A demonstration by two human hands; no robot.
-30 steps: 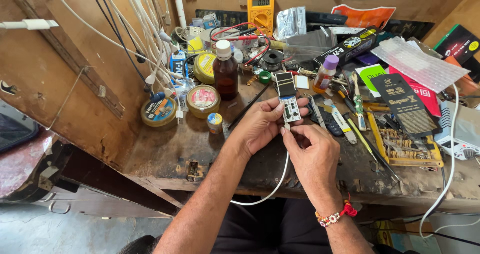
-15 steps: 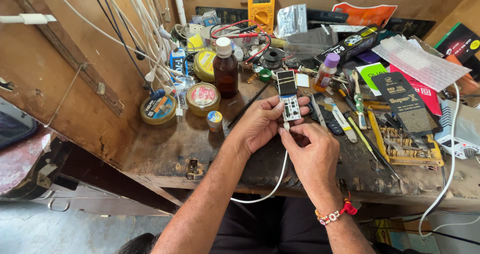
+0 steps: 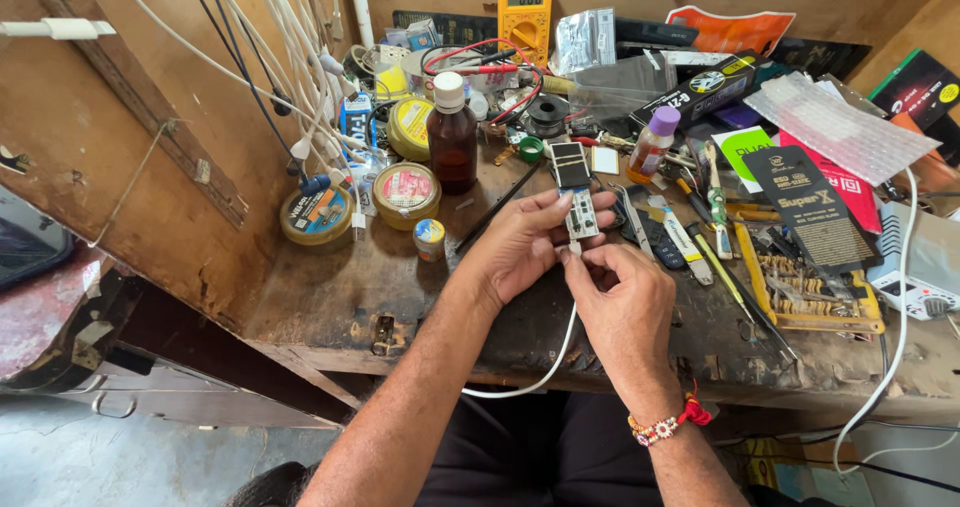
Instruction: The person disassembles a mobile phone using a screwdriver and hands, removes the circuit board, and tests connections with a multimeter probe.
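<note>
A small opened phone [image 3: 573, 179], its circuit board showing, lies lengthwise on the worn wooden bench [image 3: 330, 292]. My left hand [image 3: 520, 242] grips it from the left side, fingers wrapped over its lower half. My right hand [image 3: 622, 297] is at the phone's near end, pinching the plug of a white cable [image 3: 545, 367] right at the phone's bottom edge. The cable loops down off the bench edge toward my lap. A beaded bracelet with a red thread sits on my right wrist.
A brown glass bottle [image 3: 453, 135], round tins [image 3: 405, 192], a small purple-capped bottle [image 3: 652, 147], a yellow multimeter [image 3: 525, 12], screwdrivers and tweezers [image 3: 700, 232], packets and a tool tray [image 3: 805, 287] crowd the bench. White cables [image 3: 300, 57] hang at the left wall.
Almost nothing has moved. Both hands stay at the phone, with the right fingers shifting slightly at its near end.
</note>
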